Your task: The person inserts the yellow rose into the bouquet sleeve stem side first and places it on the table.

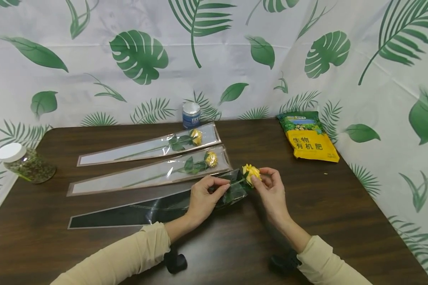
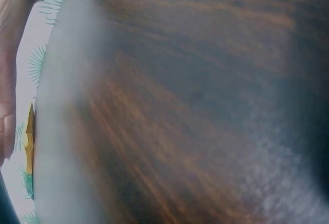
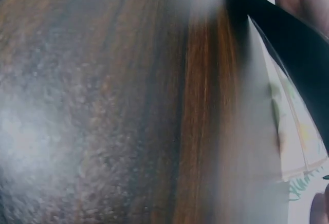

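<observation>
In the head view a yellow rose (image 1: 250, 174) lies with its bloom at the mouth of a black-backed clear flower sleeve (image 1: 128, 211), its green leaves behind the film. My right hand (image 1: 272, 194) holds the bloom from the right, thumb in front and fingers curled behind. At the sleeve's wide end, my left hand (image 1: 204, 200) pinches with thumb and forefinger at the film beside the stem. The black sleeve (image 3: 293, 54) also crosses the right wrist view. Mostly tabletop fills the left wrist view.
Two white-backed sleeves, a far one (image 1: 92, 158) and a nearer one (image 1: 89, 187), each hold a yellow rose. Behind them stands a blue can (image 1: 191, 115). A white-lidded jar (image 1: 28, 164) is at the left, a yellow-green fertilizer bag (image 1: 308, 138) at the back right. The table (image 1: 342, 221) is dark wood.
</observation>
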The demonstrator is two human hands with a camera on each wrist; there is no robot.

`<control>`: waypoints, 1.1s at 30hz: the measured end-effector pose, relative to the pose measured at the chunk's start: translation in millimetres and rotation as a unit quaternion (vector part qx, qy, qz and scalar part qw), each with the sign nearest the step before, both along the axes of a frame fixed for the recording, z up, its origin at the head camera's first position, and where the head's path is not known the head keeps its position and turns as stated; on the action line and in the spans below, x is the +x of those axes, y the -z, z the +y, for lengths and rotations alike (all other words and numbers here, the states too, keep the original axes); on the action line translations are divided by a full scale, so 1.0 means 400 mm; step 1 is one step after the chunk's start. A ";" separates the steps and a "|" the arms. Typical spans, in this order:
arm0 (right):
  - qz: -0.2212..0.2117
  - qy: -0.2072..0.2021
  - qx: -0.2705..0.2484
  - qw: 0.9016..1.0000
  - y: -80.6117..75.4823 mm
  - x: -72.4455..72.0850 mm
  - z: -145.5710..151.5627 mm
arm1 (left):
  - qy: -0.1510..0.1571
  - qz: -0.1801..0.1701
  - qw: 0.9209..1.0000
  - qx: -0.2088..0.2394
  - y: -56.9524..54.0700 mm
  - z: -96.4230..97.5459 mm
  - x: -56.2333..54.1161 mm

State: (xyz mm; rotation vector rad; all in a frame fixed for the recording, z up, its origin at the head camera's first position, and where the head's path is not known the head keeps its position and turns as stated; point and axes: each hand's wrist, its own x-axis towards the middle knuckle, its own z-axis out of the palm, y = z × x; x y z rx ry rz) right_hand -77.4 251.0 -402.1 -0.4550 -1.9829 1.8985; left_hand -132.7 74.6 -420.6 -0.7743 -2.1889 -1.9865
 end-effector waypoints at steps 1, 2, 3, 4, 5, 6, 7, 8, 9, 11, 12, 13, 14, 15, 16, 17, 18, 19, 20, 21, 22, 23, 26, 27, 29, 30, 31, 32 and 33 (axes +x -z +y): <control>0.007 -0.001 0.000 1.000 -0.001 0.001 -0.001 | -0.002 0.002 1.000 0.000 0.000 0.001 -0.001; 0.014 -0.003 0.002 1.000 -0.001 0.002 -0.002 | -0.005 0.005 1.000 -0.001 0.000 0.001 -0.003; 0.016 -0.005 0.008 1.000 -0.001 0.004 -0.003 | -0.008 0.007 1.000 -0.001 0.000 0.002 -0.004; 0.016 -0.007 0.016 1.000 -0.001 0.007 -0.005 | -0.011 0.007 1.000 0.001 0.000 0.002 -0.005; 0.016 -0.010 0.024 1.000 0.001 0.009 -0.006 | -0.014 0.008 1.000 0.002 0.001 0.002 -0.006; 0.015 -0.013 0.034 0.999 0.003 0.011 -0.008 | -0.016 0.009 1.000 0.003 0.001 0.002 -0.007; 0.013 -0.016 0.044 0.999 0.004 0.014 -0.009 | -0.018 0.011 1.000 0.005 0.001 0.003 -0.007; 0.012 -0.019 0.052 0.998 0.006 0.016 -0.011 | -0.020 0.013 1.000 0.005 0.001 0.003 -0.008; 0.011 -0.021 0.061 0.998 0.007 0.018 -0.012 | -0.021 0.013 1.000 0.005 -0.001 0.003 -0.008; 0.014 -0.030 0.071 0.997 0.011 0.020 -0.016 | -0.024 0.013 1.000 0.003 -0.003 0.003 -0.007; 0.015 -0.034 0.077 0.996 0.013 0.022 -0.018 | -0.025 0.013 1.000 0.000 -0.003 0.002 -0.007; 0.017 -0.039 0.081 0.996 0.015 0.023 -0.019 | -0.026 0.013 1.000 -0.002 -0.004 0.002 -0.007; 0.019 -0.043 0.085 0.995 0.017 0.023 -0.020 | -0.027 0.012 1.000 -0.004 -0.004 0.002 -0.007; 0.021 -0.047 0.089 0.995 0.019 0.024 -0.021 | -0.027 0.011 1.000 -0.007 -0.004 0.002 -0.008; 0.023 -0.051 0.092 0.994 0.021 0.025 -0.022 | -0.026 0.011 1.000 -0.009 -0.003 0.002 -0.008; 0.023 -0.052 0.097 0.994 0.023 0.027 -0.022 | -0.026 0.013 1.000 -0.011 -0.002 0.002 -0.007; 0.024 -0.052 0.101 0.993 0.025 0.029 -0.022 | -0.024 0.013 1.000 -0.011 -0.001 0.002 -0.007; 0.025 -0.053 0.104 0.993 0.026 0.030 -0.022 | -0.023 0.013 1.000 -0.011 -0.001 0.001 -0.007; 0.025 -0.054 0.109 0.992 0.027 0.032 -0.022 | -0.022 0.013 1.000 -0.010 -0.001 0.001 -0.007; 0.026 -0.054 0.111 0.992 0.029 0.033 -0.022 | -0.021 0.013 1.000 -0.010 -0.002 0.001 -0.006; 0.024 -0.054 0.115 0.992 0.030 0.034 -0.022 | -0.020 0.014 1.000 -0.010 -0.002 0.000 -0.006; 0.022 -0.056 0.118 0.991 0.032 0.035 -0.022 | -0.019 0.014 1.000 -0.009 -0.003 0.000 -0.005; 0.006 -0.070 0.125 0.990 0.034 0.036 -0.024 | -0.015 0.016 1.000 -0.008 -0.007 0.000 -0.004; -0.002 -0.075 0.127 0.989 0.035 0.037 -0.024 | -0.012 0.018 1.000 -0.008 -0.008 0.001 -0.003; -0.021 -0.089 0.134 0.987 0.035 0.041 -0.028 | -0.009 0.020 1.000 -0.008 -0.011 0.001 -0.002; -0.030 -0.094 0.136 0.986 0.036 0.041 -0.029 | -0.008 0.022 1.000 -0.008 -0.012 0.002 -0.001; -0.038 -0.097 0.139 0.985 0.035 0.043 -0.030 | -0.007 0.022 1.000 -0.009 -0.012 0.002 0.000; -0.046 -0.098 0.138 0.985 0.035 0.044 -0.030 | -0.007 0.022 1.000 -0.010 -0.013 0.003 0.000; -0.050 -0.095 0.134 0.985 0.035 0.045 -0.030 | -0.005 0.020 1.000 -0.008 -0.014 0.004 0.000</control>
